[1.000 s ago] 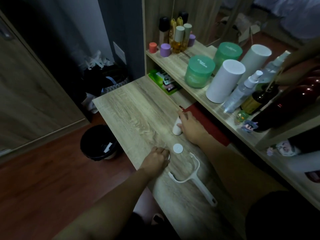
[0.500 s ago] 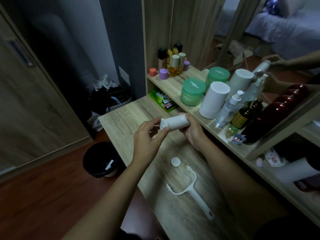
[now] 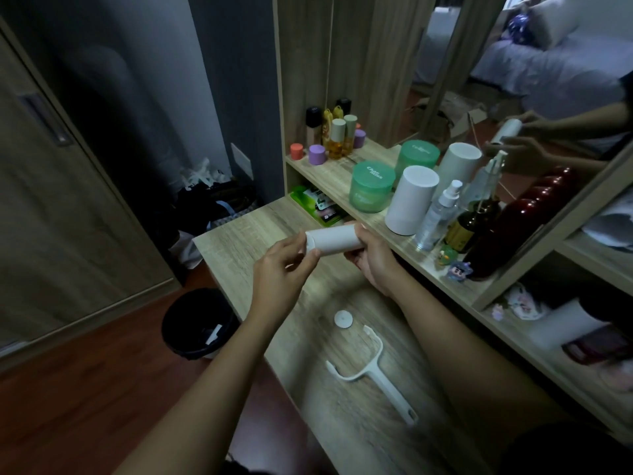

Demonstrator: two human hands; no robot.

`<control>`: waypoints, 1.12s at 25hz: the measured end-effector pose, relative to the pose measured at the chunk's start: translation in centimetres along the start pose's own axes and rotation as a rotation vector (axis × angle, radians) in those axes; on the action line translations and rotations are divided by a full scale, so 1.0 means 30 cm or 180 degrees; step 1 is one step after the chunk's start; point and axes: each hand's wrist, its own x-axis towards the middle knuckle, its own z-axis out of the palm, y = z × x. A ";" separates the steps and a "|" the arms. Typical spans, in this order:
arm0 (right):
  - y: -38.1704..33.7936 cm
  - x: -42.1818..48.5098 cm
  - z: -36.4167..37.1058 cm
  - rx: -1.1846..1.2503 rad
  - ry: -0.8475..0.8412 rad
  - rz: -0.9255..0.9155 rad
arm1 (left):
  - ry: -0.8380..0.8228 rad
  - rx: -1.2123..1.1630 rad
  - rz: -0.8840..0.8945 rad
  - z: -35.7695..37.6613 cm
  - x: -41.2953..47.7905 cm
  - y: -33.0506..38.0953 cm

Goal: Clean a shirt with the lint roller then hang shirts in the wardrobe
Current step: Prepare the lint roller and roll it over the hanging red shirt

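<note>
A white lint roll (image 3: 334,242) is held sideways above the wooden desk (image 3: 239,241). My right hand (image 3: 375,260) grips its right end. My left hand (image 3: 282,272) pinches its left end with thumb and fingertips. The white lint roller handle frame (image 3: 371,370) lies flat on the desk below my arms, with no roll on it. A small round white cap (image 3: 343,319) lies on the desk just beyond the frame's fork. No shirt is in view.
A shelf (image 3: 346,180) right of the desk holds green jars (image 3: 371,192), a white cylinder (image 3: 411,204), spray bottles (image 3: 440,214) and small bottles. A mirror (image 3: 548,80) stands behind it. A black waste bin (image 3: 198,323) sits on the floor left of the desk, beside a wooden wardrobe door (image 3: 61,186).
My right hand lifted the roll off the desk and turned it sideways. My left hand rose from the desk beside the cap and took the roll's left end.
</note>
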 end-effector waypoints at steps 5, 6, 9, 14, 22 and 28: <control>0.070 0.023 0.003 -0.0682 -0.0222 -0.0008 | 0.0540 -0.0163 -0.0348 -0.042 0.015 -0.007; 0.114 0.035 -0.024 -0.1358 -0.0158 0.0036 | 0.0615 -0.0194 -0.0432 -0.053 0.019 -0.010; 0.287 0.041 -0.109 -0.3972 -0.0653 0.0239 | 0.0700 -0.0288 -0.0626 -0.089 0.026 -0.025; 0.457 -0.001 -0.117 -0.5241 -0.1204 0.0361 | 0.0737 -0.0282 -0.0858 -0.128 0.033 -0.059; 0.358 -0.028 -0.081 -0.2428 0.0106 0.0150 | 0.0625 -0.0738 -0.1295 -0.145 0.045 -0.106; 0.123 -0.098 -0.054 -0.0787 -0.0162 -0.0406 | 0.0149 -0.0979 -0.1383 -0.140 0.060 -0.117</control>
